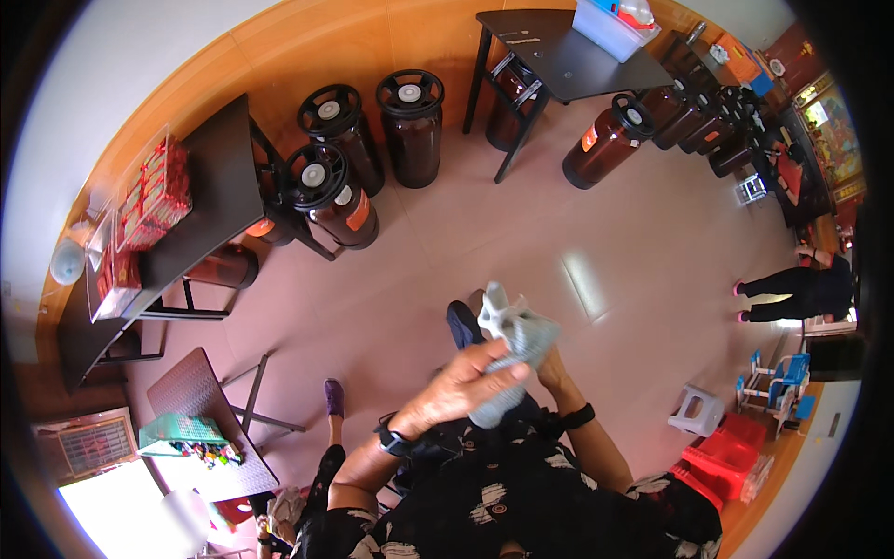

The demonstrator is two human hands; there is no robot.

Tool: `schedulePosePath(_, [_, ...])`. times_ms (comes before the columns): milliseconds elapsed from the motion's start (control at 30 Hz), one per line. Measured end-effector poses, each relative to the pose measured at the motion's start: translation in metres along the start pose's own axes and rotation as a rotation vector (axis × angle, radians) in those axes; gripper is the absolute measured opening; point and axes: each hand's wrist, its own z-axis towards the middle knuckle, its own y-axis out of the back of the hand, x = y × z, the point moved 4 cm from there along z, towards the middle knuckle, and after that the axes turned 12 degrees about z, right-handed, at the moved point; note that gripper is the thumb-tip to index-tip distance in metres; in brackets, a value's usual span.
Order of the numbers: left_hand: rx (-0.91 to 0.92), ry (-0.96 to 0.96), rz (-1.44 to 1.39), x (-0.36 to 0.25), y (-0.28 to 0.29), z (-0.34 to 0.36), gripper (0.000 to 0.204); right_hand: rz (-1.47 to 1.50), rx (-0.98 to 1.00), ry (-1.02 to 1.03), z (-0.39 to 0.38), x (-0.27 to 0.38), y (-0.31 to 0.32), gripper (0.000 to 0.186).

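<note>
A bunched light grey cloth (523, 337), whitish at its upper end, is held up in front of my body. My left hand (473, 380) is closed around its middle, with the thumb and fingers across the front. Some of the cloth hangs below that hand. My right hand (551, 369) comes up behind the cloth on the right side; its fingers are hidden there. Dark bands circle both my wrists. Below the cloth, a dark shoe (460, 323) of mine shows on the floor.
Brown kegs with black ring handles (411, 130) stand ahead, near black tables (205, 177). A lone keg (607, 142) stands farther right. At lower left, a folding table (191, 382) holds a green basket (182, 430). Red plastic stools (731, 452) and another person (810, 289) are at right.
</note>
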Motion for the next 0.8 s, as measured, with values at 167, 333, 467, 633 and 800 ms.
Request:
schedulePosePath(167, [-0.329,0.379,0.327,0.024,0.115,0.059,0.043,-0.059,-0.256,-0.276,0.082,-0.016,0.053,0.028])
schedulePosePath(333, [-0.593,0.375,0.411,0.131,0.248,0.097,0.039,-0.185,-0.243,-0.127,0.176,0.030,0.051,0.024])
schedulePosePath(467, [-0.772,0.554,0.306,0.200,0.329,0.112,0.038,-0.216,-0.175,-0.247,0.207,0.042,0.043,0.028])
schedulePosePath(633, [-0.875,0.575,0.592,0.260,0.417,0.145,0.039,-0.435,-0.123,-0.429,0.222,0.046,0.047,0.030])
schedulePosePath(800, [-0.940,0.667,1.102,0.313,0.491,0.141,0.043,-0.313,-0.295,-0.577,0.233,0.076,0.011,0.035])
